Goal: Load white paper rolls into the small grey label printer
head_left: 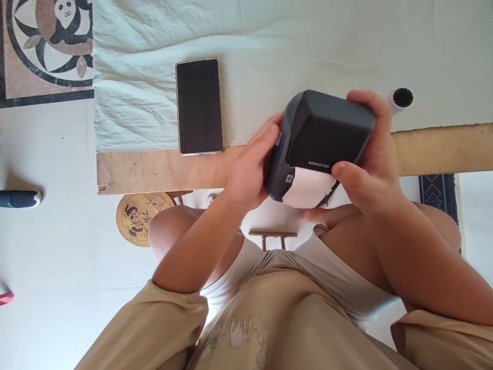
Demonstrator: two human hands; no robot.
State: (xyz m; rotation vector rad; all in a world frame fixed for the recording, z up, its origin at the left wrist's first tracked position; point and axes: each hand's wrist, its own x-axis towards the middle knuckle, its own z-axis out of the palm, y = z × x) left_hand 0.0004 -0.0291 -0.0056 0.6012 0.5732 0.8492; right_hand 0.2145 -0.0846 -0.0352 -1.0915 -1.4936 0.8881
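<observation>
Above the person's lap, the left hand [246, 172] and right hand [370, 169] grip a dark grey boxy label printer [319, 146] off the desk [162, 169], where a slack hold could drop it near the black smartphone [199, 106] beyond.

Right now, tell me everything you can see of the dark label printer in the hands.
The label printer is a small, rounded box of matte dark grey plastic with pale lettering near its lower edge. A white paper strip shows at its front opening. It is tilted and held clear of the table. The left hand presses its left side; the right hand wraps its right side, thumb beside the paper.
</observation>
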